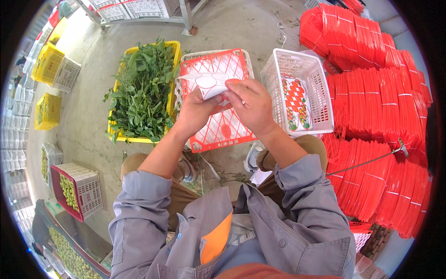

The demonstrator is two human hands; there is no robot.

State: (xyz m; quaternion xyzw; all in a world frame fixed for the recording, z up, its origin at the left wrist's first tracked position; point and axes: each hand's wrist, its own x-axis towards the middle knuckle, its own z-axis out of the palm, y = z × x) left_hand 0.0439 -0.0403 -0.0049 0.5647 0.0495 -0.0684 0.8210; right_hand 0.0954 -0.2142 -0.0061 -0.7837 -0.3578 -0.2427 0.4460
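Both of my hands meet over a red lattice panel [226,132], which lies on a pale plastic crate [249,58] on the floor in front of me. Between them is a white paper sheet [207,83] with red curved outlines, bent and lifted off the panel. My left hand [196,110] grips its lower edge with the thumb on top. The fingers of my right hand [253,103] pinch its right side. White material shows through the panel's openings. Part of the sheet is hidden behind my fingers.
On the left stands a yellow crate [178,51] heaped with leafy green stems [144,90]. To the right, a white basket [274,74] holds printed sheets [295,104] with red round shapes. Tied stacks of red plastic lattice [371,97] fill the right side. A crate of green fruit [69,191] sits far left.
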